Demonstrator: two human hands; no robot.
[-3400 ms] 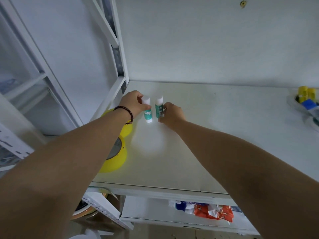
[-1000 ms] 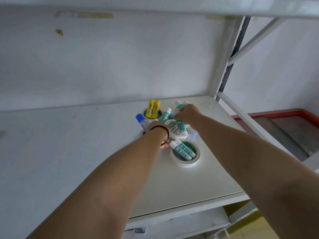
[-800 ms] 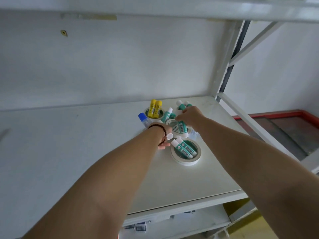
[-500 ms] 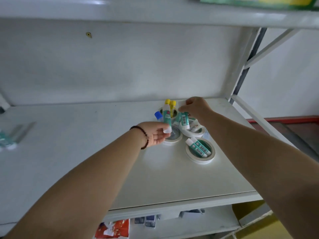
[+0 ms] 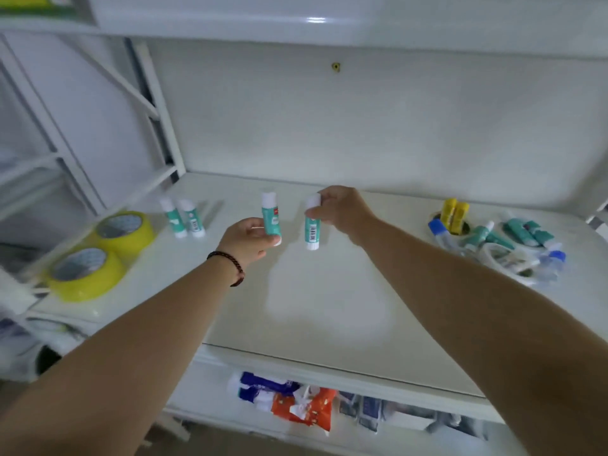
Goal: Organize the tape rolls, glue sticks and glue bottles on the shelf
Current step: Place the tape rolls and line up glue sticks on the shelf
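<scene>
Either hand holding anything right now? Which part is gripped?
Both. The left hand grips a teal glue stick by its lower end; the right hand pinches another teal glue stick near its white cap.

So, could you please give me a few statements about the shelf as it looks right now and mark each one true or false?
1. Each hand holds a teal glue stick. True: the left hand grips one glue stick, and the right hand pinches another.
2. Two yellow tape rolls lie at the shelf's right end. False: they lie at its left end.
3. Two teal glue sticks stand upright near the tape rolls. True.
4. The yellow glue sticks stand among the clutter at the right. True.
5. The held sticks have blue caps. False: their caps are white.
</scene>
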